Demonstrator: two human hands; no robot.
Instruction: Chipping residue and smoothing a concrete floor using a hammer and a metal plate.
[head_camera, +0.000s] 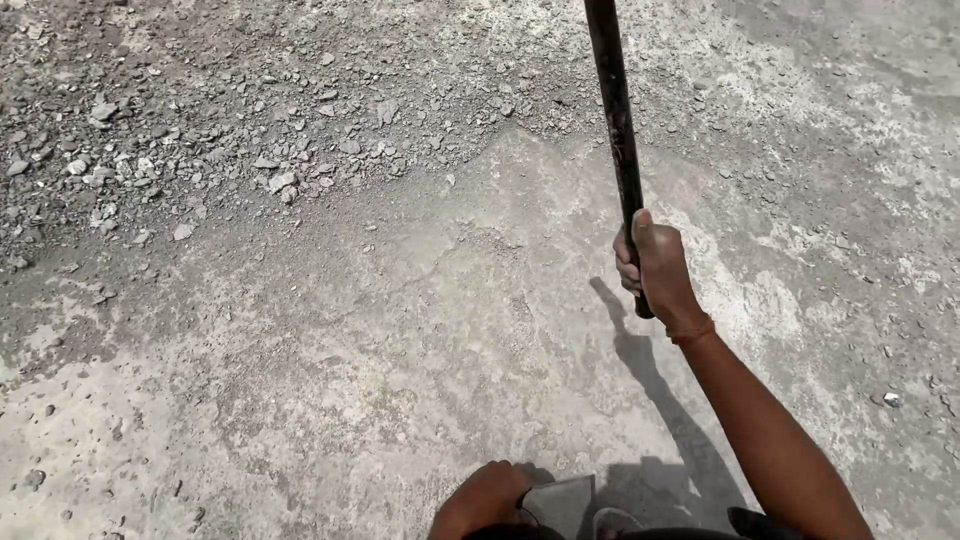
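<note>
While right hand (655, 270) grips smooth black rod (616, 140) | left hand (487, 497) clasps flat grey stone (562, 500) | rough concrete (400, 330)

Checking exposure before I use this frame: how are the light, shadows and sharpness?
Head view: hard sunlight; the right hand and rod cast a crisp shadow on the concrete; pale patches nearly wash out; gravel sharp; left hand cropped at the bottom.

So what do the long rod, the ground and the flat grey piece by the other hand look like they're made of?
The rod in the right hand looks like dark metal, dull and slightly rusty, though painted wood is possible. The ground looks like worn concrete, pale and patchy, with loose grey stone chips on it. The flat grey piece by the left hand looks like stone or concrete; it is matte.
</note>
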